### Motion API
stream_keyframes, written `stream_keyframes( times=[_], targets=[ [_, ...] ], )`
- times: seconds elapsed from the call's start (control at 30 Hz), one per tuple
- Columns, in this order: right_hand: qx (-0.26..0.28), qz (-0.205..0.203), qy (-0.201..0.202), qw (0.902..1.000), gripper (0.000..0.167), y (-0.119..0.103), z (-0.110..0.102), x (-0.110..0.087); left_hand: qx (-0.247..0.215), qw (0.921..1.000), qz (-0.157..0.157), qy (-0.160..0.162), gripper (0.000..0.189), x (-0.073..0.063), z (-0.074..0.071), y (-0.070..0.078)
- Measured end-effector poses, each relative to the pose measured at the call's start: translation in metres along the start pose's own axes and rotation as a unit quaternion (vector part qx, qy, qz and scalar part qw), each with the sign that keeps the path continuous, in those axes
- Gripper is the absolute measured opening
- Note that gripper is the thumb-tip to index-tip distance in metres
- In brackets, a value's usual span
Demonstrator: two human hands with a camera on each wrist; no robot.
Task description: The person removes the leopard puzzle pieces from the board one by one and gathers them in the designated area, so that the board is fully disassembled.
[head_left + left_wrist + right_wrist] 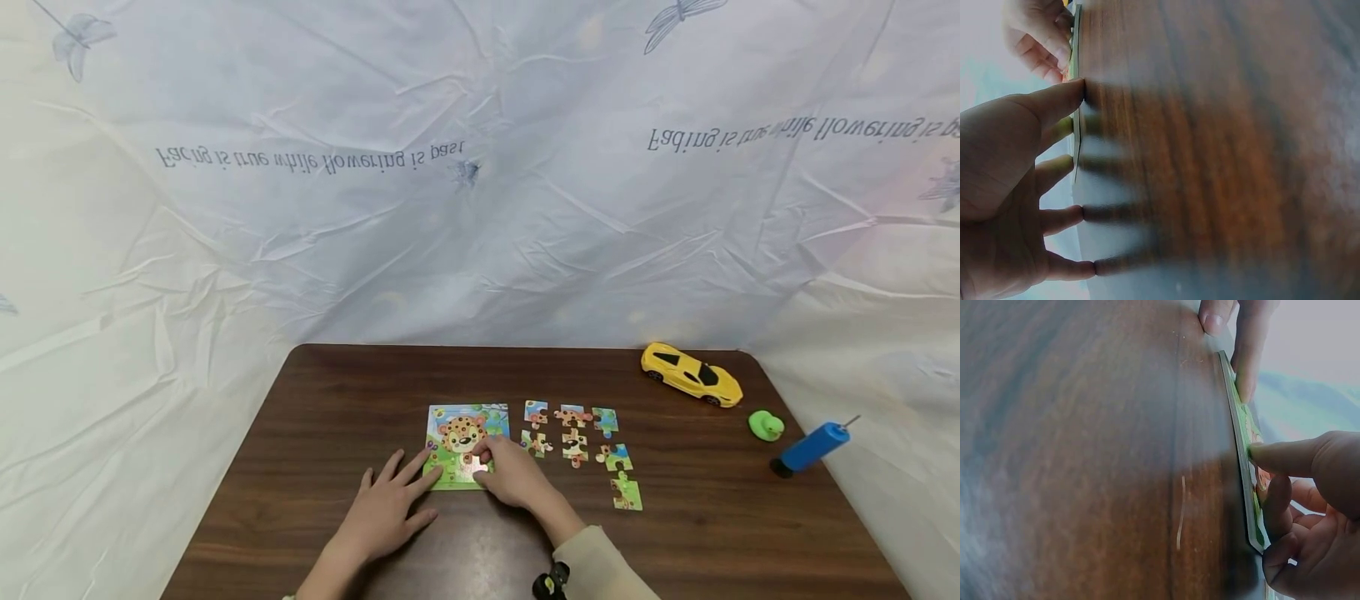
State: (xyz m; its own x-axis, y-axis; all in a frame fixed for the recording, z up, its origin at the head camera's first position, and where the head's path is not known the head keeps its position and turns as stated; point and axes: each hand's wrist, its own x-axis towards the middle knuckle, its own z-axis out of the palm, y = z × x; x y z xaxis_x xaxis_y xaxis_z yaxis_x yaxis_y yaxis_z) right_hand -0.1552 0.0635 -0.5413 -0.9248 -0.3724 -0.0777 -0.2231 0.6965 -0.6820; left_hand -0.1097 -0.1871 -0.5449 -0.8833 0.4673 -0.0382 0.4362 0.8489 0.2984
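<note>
A square leopard puzzle board [452,416] lies flat on the brown table. My left hand [382,510] rests with fingers spread; two fingertips lie on the board's left edge, the others on the table. At the board's lower right is my right hand [512,471], its thumb [1285,458] and curled index finger pinching a glossy puzzle piece [467,472] low on the picture. The curled fingers partly hide that piece. Several loose puzzle pieces lie to the right, among them a leopard-face piece [575,448] and a green corner piece [626,492].
At the table's back right stands a yellow toy car [692,375]. Nearer along the right side are a green toy duck [766,426] and a blue cylinder with a thin metal tip [815,447]. A white printed cloth [480,250] hangs behind the table.
</note>
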Motion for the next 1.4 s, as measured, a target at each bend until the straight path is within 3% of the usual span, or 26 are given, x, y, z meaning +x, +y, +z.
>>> stream_keyframes(
  times=[0.2,0.47,0.6,0.8,1.1,1.4],
  targets=[
    [0.01,-0.013,0.005,0.9998,0.007,0.002,-0.002,0.0,-0.002,1.0,0.002,-0.006,0.06,0.002,0.001,-0.001],
    [0.032,-0.008,0.013,0.9994,0.009,0.006,-0.002,0.0,0.003,1.0,0.004,-0.004,0.061,0.004,0.004,-0.003],
    [0.069,-0.002,0.019,0.9974,0.009,0.007,-0.005,0.001,0.005,1.0,0.004,-0.002,0.061,0.004,0.004,-0.003],
    [0.105,0.001,0.026,0.9941,0.014,0.014,-0.024,-0.004,0.001,1.0,0.004,-0.005,0.061,0.004,0.004,-0.003],
    [0.089,0.014,0.031,0.9954,0.012,0.039,-0.061,-0.03,-0.013,0.9998,-0.006,-0.011,0.061,0.002,0.0,0.0],
    [0.08,0.055,0.034,0.9947,0.01,0.068,-0.088,-0.058,-0.014,0.9997,-0.009,-0.019,0.061,0.0,-0.002,0.001]
  ],
)
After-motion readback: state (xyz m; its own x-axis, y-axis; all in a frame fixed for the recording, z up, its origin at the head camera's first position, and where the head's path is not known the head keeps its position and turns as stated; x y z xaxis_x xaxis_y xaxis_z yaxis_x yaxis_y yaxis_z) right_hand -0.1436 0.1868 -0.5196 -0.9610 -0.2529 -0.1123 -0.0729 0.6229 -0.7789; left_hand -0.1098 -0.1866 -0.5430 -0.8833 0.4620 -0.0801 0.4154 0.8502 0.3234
